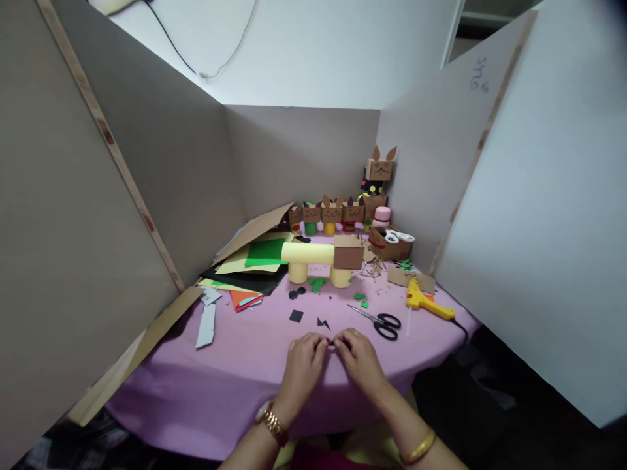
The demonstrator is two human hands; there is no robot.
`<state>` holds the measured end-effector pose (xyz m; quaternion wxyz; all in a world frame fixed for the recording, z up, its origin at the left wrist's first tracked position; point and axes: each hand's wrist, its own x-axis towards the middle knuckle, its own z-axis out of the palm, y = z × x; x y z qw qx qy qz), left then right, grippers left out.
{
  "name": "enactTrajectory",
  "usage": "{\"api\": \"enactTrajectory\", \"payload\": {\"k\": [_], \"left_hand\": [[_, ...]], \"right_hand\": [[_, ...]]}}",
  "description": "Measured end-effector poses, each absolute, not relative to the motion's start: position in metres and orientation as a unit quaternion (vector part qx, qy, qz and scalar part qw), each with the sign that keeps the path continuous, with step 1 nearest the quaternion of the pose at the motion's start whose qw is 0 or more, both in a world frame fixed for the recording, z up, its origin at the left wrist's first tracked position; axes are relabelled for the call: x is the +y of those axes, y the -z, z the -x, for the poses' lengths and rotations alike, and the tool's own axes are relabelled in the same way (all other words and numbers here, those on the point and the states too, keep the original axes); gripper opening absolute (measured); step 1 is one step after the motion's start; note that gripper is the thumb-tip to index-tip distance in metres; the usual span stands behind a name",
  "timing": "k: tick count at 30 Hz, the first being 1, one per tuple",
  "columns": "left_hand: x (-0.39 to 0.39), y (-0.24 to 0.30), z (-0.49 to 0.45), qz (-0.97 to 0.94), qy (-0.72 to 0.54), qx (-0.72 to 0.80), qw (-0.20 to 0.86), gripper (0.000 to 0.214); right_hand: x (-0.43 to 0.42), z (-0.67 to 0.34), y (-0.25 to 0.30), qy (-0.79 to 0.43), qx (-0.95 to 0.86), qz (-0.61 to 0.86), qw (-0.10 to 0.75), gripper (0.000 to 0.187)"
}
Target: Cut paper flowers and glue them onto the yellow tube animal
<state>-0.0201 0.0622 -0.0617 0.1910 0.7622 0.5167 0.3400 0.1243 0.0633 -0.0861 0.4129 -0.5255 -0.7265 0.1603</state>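
Fingers (320,354) of left hand (302,363) and right hand (361,363) pinch a small dark piece (332,343) near scissors (375,319).

The head camera faces forward, overlooking the table (230,365).

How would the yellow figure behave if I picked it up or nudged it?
The yellow figure is probably light for its size, as it looks made of paper and card. Squeezed hard, it might dent, since its body looks like a rolled tube. Nudged, it would likely slide or tip rather than roll, standing on upright legs.
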Motion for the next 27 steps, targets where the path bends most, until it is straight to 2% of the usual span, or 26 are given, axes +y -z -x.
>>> {"api": "enactTrajectory", "payload": {"k": [4,16,27], "left_hand": [[0.059,0.062,0.019,-0.752,-0.358,0.514,0.207,0.013],[0.060,0.064,0.023,-0.703,-0.407,0.522,0.260,0.014],[0.066,0.068,0.032,-0.705,-0.385,0.497,0.329,0.011]], "right_hand": [[0.060,-0.125,0.084,-0.159,-0.723,0.529,0.415,0.018],[0.057,-0.125,0.082,-0.172,-0.722,0.514,0.430,0.014],[0.055,-0.129,0.077,-0.189,-0.766,0.463,0.404,0.014]]}}
